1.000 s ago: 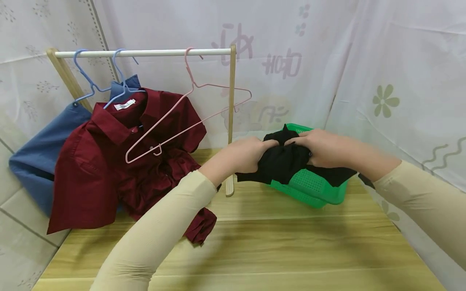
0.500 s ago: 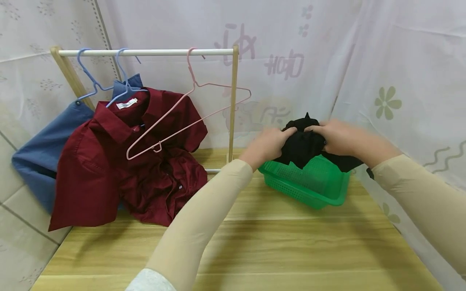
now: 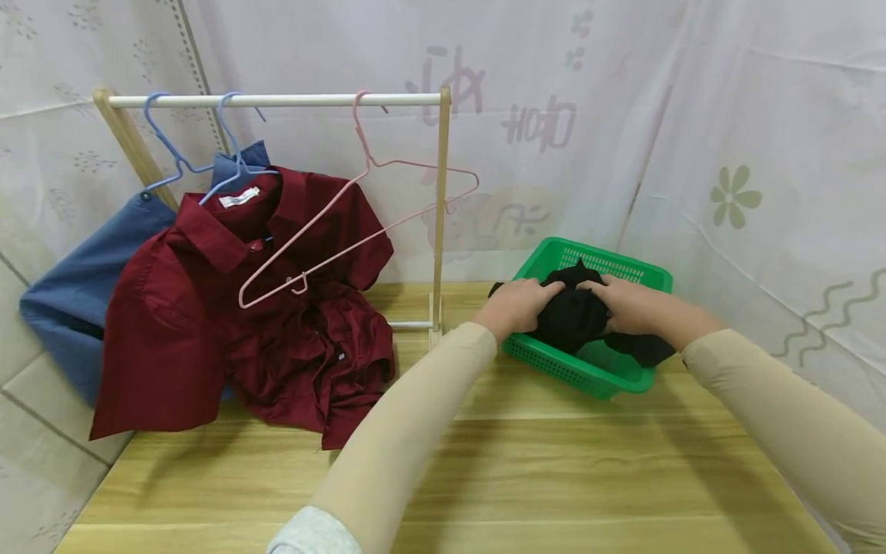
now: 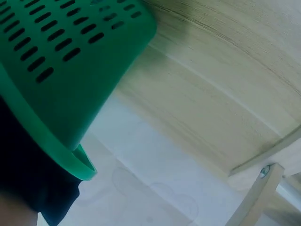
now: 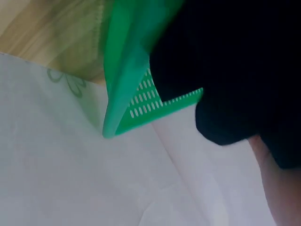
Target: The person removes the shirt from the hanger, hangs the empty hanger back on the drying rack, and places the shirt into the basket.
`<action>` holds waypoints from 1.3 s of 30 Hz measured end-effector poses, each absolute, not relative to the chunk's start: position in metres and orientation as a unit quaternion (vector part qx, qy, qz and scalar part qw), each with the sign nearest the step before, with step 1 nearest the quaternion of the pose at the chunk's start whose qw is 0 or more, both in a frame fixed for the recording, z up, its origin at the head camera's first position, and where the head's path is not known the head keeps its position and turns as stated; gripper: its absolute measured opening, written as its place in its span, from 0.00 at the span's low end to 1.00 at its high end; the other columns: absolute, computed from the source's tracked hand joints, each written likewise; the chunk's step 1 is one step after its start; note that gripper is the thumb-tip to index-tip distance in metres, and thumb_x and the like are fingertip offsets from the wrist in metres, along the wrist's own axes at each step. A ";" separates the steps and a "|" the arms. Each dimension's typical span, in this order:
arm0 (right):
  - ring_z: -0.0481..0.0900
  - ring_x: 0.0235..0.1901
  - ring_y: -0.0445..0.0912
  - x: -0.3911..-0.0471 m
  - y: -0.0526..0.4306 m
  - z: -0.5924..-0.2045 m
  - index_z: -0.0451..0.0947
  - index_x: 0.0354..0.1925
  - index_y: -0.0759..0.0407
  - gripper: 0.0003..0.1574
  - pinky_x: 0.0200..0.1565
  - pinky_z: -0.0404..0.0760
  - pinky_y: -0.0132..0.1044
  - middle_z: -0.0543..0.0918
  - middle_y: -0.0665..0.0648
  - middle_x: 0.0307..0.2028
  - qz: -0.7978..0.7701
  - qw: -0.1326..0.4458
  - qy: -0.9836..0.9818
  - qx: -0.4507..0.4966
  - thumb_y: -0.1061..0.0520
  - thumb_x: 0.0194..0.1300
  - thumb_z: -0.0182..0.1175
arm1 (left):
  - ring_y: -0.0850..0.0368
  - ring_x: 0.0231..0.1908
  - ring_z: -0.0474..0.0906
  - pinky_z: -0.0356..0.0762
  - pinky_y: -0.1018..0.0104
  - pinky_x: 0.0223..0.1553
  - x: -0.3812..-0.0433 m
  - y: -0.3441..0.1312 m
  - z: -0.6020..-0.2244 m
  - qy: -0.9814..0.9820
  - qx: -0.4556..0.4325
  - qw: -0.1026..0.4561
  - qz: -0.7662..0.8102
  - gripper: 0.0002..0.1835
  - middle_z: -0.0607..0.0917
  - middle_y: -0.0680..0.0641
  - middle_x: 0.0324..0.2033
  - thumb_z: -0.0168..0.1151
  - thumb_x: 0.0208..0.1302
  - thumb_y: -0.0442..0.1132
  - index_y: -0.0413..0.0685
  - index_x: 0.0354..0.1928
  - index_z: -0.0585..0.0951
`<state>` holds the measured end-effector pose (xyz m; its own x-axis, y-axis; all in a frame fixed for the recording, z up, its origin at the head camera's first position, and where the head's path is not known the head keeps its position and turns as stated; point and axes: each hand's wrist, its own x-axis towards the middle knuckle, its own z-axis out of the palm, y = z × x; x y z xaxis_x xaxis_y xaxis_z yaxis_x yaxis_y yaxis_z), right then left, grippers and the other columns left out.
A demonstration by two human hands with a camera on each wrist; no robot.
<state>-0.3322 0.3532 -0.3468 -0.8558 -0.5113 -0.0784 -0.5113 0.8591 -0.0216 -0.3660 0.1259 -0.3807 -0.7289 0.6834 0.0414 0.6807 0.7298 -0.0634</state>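
Both hands grip a bunched black garment (image 3: 573, 315) down inside the green plastic basket (image 3: 564, 368). My left hand (image 3: 514, 306) holds its left side, thumb on top, over the basket's left rim. On the other side my right hand (image 3: 631, 309) grips it, and a loose dark flap hangs below that hand. The fingers under the cloth are hidden. In the left wrist view, black cloth (image 4: 28, 165) spills over the rim of the slotted basket (image 4: 89, 70). The right wrist view shows the dark cloth (image 5: 225, 61) covering much of the basket (image 5: 120, 94).
On the left stands a wood-and-white clothes rack (image 3: 311, 101). A maroon shirt (image 3: 159, 323) and a blue garment (image 3: 69, 285) hang there on blue hangers, beside a bare pink hanger (image 3: 325, 206). The wooden table (image 3: 554, 477) meets a white printed curtain (image 3: 554, 46) behind.
Both hands have moved right, then down with the black garment, from above the basket to inside it. The left forearm has shifted right, away from the maroon shirt.
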 end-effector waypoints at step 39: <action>0.69 0.61 0.72 -0.327 0.345 -0.367 0.34 0.77 0.62 0.78 0.54 0.73 0.64 0.57 0.83 0.65 -0.022 0.186 0.966 -0.180 0.29 0.50 0.69 | 0.52 0.77 0.44 0.54 0.52 0.73 -0.369 0.134 -0.375 -0.912 -0.373 -0.134 -0.106 0.46 0.47 0.54 0.77 0.60 0.59 0.50 0.77 0.75 0.47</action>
<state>-0.3270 0.3446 -0.3671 -0.8660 -0.3552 -0.3519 -0.3385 0.9345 -0.1102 -0.3689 0.1336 -0.3750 -0.6856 0.7087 -0.1663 0.6519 0.6994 0.2931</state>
